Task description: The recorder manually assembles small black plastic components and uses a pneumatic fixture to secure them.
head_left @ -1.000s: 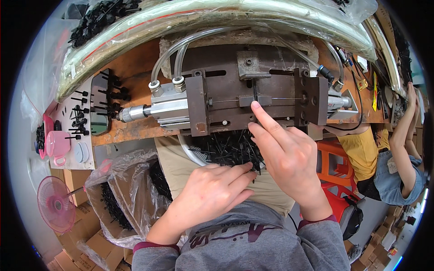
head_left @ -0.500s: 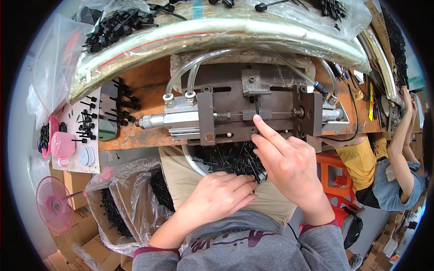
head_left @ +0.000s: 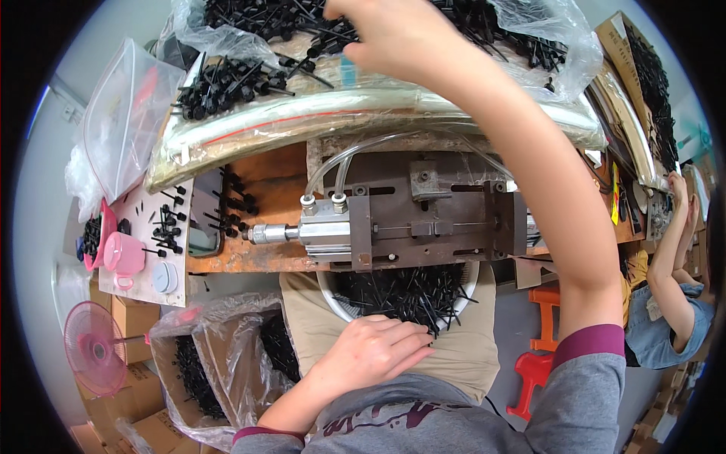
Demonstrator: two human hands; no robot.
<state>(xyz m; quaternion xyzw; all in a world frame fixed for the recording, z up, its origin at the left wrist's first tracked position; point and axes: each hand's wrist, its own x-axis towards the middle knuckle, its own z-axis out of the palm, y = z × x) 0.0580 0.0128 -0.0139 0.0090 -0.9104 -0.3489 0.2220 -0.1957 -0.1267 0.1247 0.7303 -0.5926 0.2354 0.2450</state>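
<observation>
White basket (head_left: 327, 297) holds black parts (head_left: 399, 293); left hand (head_left: 372, 348) at its rim, right hand (head_left: 397, 36) well beyond; grips unclear.

The fixture (head_left: 393, 246) is carried by the wooden bench (head_left: 281, 174). Black parts (head_left: 240, 203) are laid in a row to its left. At the left end, a pink cup (head_left: 123, 256), a round case (head_left: 164, 278) and further parts (head_left: 168, 227) are set on the white board (head_left: 144, 216). Loose parts (head_left: 227, 89) are heaped on the plastic-wrapped ledge (head_left: 272, 113) behind.
</observation>
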